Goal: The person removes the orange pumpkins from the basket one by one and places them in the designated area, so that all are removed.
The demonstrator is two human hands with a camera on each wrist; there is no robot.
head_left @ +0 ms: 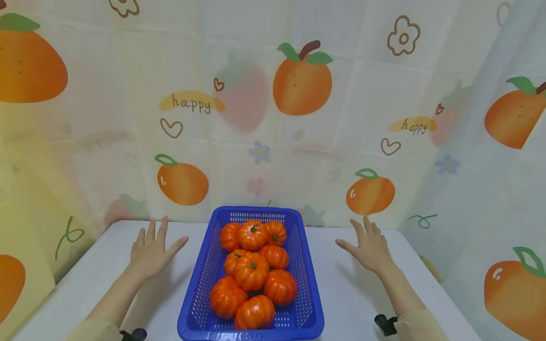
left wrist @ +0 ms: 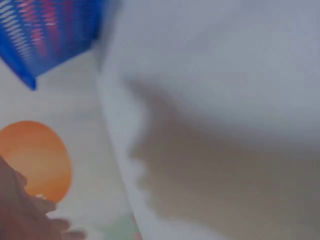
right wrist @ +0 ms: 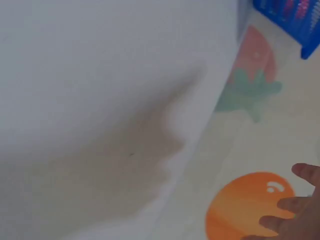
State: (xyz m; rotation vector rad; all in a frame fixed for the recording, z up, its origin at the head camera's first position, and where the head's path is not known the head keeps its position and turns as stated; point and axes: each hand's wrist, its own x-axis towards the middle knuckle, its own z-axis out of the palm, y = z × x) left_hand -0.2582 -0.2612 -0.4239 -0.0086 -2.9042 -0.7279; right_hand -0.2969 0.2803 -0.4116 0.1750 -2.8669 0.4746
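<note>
White tabletop (head_left: pixel 341 308), blue basket (head_left: pixel 251 335) of orange pumpkins (head_left: pixel 251 271), outspread hands (head_left: pixel 150 253) (head_left: pixel 370 247) free on either side

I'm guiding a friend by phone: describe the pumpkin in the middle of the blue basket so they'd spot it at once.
On the white table, between the person's left hand and right hand, stands a blue plastic basket. Among its orange pumpkins, find the central pumpkin, partly hiding its rear-left neighbour. Its green stem is visible, while its front-left neighbour shows none.
</note>
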